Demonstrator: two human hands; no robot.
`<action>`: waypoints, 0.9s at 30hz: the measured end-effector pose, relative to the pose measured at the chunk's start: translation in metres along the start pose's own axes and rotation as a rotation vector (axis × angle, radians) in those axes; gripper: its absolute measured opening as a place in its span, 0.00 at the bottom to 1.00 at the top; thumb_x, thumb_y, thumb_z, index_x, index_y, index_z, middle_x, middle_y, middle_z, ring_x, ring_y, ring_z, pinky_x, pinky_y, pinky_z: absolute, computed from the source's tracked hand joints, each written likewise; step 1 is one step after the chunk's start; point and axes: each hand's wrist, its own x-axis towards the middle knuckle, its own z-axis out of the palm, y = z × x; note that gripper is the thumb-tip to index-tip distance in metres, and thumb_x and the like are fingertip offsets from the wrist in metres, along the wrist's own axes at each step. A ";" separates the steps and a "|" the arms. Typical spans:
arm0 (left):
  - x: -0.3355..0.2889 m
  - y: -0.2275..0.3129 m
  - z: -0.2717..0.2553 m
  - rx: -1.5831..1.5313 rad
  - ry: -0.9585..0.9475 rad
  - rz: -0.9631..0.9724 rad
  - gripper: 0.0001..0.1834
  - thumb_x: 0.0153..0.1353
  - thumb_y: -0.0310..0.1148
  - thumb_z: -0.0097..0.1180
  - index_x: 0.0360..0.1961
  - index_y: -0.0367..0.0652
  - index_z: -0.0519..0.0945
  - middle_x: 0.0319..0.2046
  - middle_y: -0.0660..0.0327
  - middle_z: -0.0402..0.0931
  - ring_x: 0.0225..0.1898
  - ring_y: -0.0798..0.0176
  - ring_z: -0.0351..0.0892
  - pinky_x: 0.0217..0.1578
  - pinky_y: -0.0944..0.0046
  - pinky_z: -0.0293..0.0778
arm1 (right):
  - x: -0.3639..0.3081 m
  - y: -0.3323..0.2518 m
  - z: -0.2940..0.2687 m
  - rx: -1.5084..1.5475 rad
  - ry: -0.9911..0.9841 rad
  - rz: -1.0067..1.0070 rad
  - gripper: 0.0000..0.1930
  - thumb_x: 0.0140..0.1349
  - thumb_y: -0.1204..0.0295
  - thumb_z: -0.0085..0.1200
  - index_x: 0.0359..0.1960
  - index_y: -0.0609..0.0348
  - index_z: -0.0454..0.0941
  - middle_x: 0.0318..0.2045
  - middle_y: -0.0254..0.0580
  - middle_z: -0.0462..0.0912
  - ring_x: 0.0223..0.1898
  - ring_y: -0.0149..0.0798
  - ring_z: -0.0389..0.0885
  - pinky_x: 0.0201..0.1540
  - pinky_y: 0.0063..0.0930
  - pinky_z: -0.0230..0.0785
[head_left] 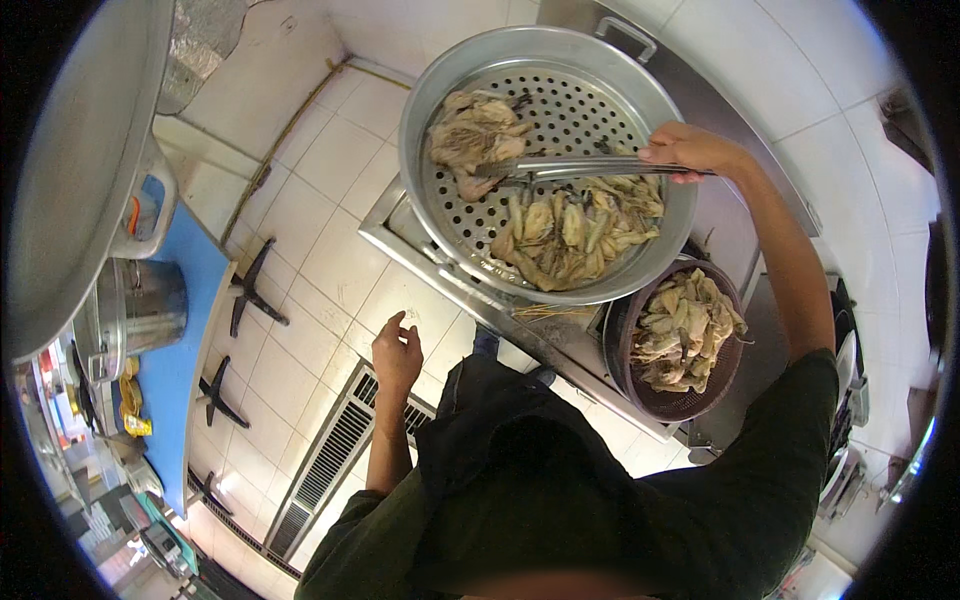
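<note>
Right hand [690, 150] gripping metal tongs [580, 168], tips at the meat lump [478, 125] on the left of the holed pan [590, 98]; left hand [398, 352] hangs above floor tiles [335, 270], fingers loosely parted.

Your head camera (a wide fisheye, bending straight edges) looks steeply down past your chest [525, 480], near enough to take in your left hand [398, 352], right hand [692, 150], pan [580, 60] and floor [350, 265].
</note>
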 end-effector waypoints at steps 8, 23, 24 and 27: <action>-0.031 -0.035 -0.016 0.041 0.096 -0.103 0.18 0.60 0.25 0.63 0.51 0.32 0.82 0.27 0.50 0.83 0.24 0.53 0.84 0.31 0.55 0.78 | -0.032 -0.023 0.075 0.628 -0.078 0.131 0.15 0.72 0.59 0.57 0.34 0.58 0.74 0.19 0.30 0.74 0.15 0.22 0.65 0.15 0.22 0.56; 0.078 0.170 -0.076 -0.275 0.301 0.470 0.13 0.61 0.28 0.65 0.45 0.32 0.84 0.27 0.51 0.79 0.27 0.56 0.79 0.31 0.60 0.76 | -0.073 -0.025 0.127 0.648 0.161 -0.018 0.10 0.70 0.67 0.59 0.32 0.59 0.79 0.18 0.31 0.74 0.16 0.24 0.66 0.17 0.22 0.55; 0.093 0.185 -0.075 -0.279 0.295 0.506 0.14 0.60 0.31 0.66 0.44 0.32 0.84 0.28 0.50 0.81 0.28 0.52 0.81 0.32 0.57 0.77 | -0.077 -0.025 0.129 0.675 0.156 -0.032 0.10 0.70 0.67 0.59 0.32 0.59 0.79 0.19 0.30 0.74 0.16 0.23 0.66 0.17 0.21 0.55; 0.143 0.220 -0.065 -0.081 0.101 0.499 0.13 0.60 0.34 0.65 0.38 0.33 0.85 0.33 0.45 0.84 0.34 0.41 0.85 0.35 0.47 0.78 | -0.087 -0.023 0.135 0.738 0.167 -0.023 0.10 0.70 0.67 0.59 0.33 0.58 0.79 0.19 0.30 0.74 0.16 0.23 0.66 0.17 0.20 0.54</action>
